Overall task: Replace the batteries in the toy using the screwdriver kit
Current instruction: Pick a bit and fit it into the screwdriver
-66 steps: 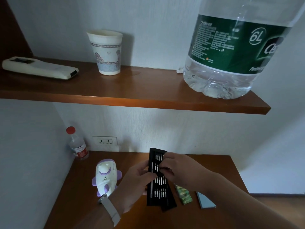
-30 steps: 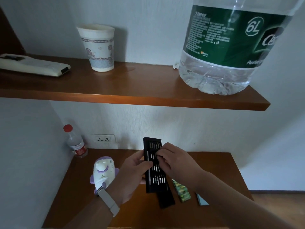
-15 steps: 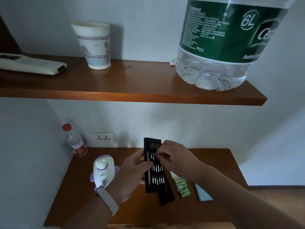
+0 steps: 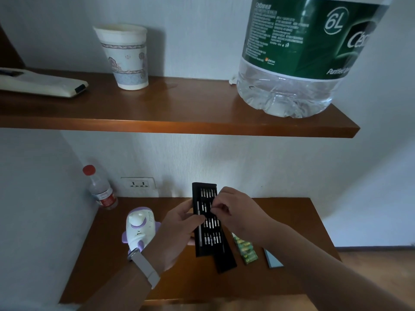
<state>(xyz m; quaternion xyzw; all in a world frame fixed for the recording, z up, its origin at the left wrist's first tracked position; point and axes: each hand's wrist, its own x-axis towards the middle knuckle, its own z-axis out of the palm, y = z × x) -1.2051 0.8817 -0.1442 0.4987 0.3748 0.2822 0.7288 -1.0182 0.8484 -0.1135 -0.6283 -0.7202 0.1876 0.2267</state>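
Black screwdriver kit (image 4: pixel 210 232) lengthwise toward the wall (image 4: pixel 235 158), in left hand (image 4: pixel 177 232).

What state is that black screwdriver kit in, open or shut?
Open. The screwdriver kit shows bare rows of bits, and its black cover lies separate beneath it.

The big bottle (image 4: pixel 289 86) at the right end of the shelf (image 4: pixel 179 123) is wearing a green label (image 4: pixel 298 39). A circled white "6L" is showing near the label's upper right, and large white letters "Ce" are running out of view just beside it. "Purified" is slanting along the lower right edge, cut off. A small "Cestbon" is heading fine print too small to read. The small bottle (image 4: pixel 100 191) at the surface's (image 4: pixel 280 212) back left corner is showing a red label, unreadable.
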